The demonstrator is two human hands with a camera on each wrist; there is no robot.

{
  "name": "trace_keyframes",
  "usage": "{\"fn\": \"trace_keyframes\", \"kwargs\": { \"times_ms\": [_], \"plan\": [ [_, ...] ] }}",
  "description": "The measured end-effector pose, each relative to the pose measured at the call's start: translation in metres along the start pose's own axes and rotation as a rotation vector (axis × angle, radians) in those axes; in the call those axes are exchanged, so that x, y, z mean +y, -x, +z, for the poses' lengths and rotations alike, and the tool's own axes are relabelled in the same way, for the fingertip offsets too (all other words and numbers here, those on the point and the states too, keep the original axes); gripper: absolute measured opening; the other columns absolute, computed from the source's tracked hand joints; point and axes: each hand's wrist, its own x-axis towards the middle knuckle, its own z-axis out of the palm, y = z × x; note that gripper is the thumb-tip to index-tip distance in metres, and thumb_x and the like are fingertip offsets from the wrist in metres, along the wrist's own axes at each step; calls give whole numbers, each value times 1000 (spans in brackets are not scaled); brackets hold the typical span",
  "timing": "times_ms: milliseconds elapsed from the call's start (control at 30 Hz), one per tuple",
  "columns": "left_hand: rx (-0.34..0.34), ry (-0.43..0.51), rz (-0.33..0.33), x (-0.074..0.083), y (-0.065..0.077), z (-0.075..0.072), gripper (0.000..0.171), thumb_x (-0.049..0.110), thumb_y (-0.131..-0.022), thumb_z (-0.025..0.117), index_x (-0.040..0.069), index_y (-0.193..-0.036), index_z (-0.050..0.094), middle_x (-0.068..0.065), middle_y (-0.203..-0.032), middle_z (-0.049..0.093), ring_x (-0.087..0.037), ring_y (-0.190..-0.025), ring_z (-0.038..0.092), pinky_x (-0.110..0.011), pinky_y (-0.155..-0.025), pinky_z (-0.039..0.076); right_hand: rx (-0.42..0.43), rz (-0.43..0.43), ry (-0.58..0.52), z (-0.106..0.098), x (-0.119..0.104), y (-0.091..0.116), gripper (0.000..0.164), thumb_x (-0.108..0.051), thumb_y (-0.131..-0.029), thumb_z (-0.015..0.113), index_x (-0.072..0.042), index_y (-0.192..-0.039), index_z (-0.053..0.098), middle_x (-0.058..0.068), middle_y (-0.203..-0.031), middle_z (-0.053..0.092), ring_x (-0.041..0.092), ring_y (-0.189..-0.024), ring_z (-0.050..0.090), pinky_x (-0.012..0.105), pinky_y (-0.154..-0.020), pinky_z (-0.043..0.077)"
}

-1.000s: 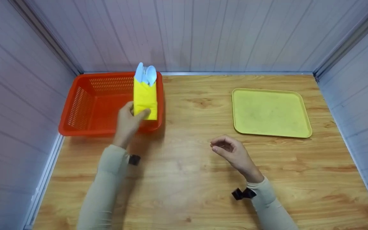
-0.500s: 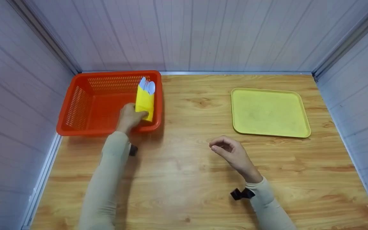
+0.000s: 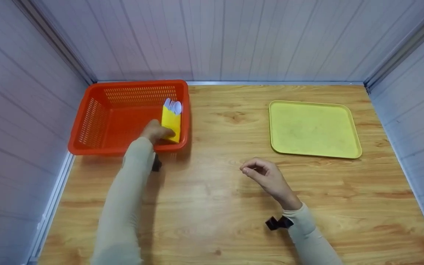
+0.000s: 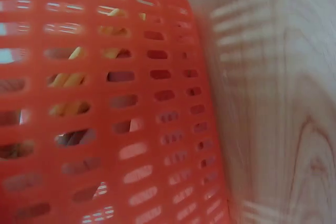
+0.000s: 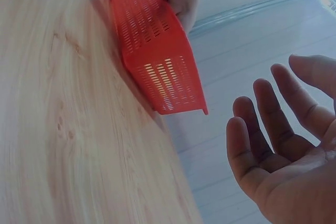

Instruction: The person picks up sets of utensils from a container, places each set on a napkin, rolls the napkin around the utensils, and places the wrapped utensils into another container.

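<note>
My left hand (image 3: 155,130) reaches over the near rim of the red plastic basket (image 3: 123,150) and grips a yellow napkin pouch (image 3: 170,123) by its lower end. A light blue knife, fork and spoon (image 3: 177,107) stick out of the pouch's far end. The pouch lies along the inside of the basket's right wall. Through the slots in the left wrist view, only bits of the yellow pouch (image 4: 68,80) show; the basket wall hides most of that hand. My right hand (image 3: 269,178) hovers near the middle of the table with loosely curled fingers, holding nothing.
A yellow rectangular tray (image 3: 315,129) lies on the right side of the wooden table (image 3: 212,206). Pale panelled walls (image 3: 234,44) enclose the back and both sides. The basket stands at the back left, close to the walls.
The left hand has lowered the cutlery pouch from above the basket down inside it, against the right wall. The right hand has stayed in place.
</note>
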Motion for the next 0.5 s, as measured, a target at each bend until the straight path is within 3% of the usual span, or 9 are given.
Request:
{"fn": "trace_keyframes", "kwargs": {
  "times_ms": [167, 367, 500],
  "plan": [
    [-1, -4, -29, -1, -5, 2, 82, 34, -78, 86, 20, -142, 37, -4, -130, 49, -27, -117, 47, -43, -103, 42, 0, 28, -5, 0, 2, 1, 16, -12, -99, 64, 0, -107, 69, 21, -107, 65, 37, -97, 60, 32, -84, 51],
    [-5, -15, -39, 1, -7, 3, 80, 33, -78, 86, 20, -141, 38, -4, -129, 50, -28, -116, 48, -44, -103, 42, 10, 26, -10, -1, 2, 0, 15, -10, -99, 64, 0, -108, 69, 22, -107, 64, 32, -96, 61, 33, -85, 51],
    [1, -90, -20, 3, -9, 4, 78, 31, -80, 84, 17, -141, 38, -6, -128, 49, -29, -115, 48, -43, -102, 44, 7, 35, 5, 1, 2, 0, 15, -12, -99, 64, -1, -108, 69, 20, -107, 65, 31, -96, 62, 33, -84, 51]
  ]
}}
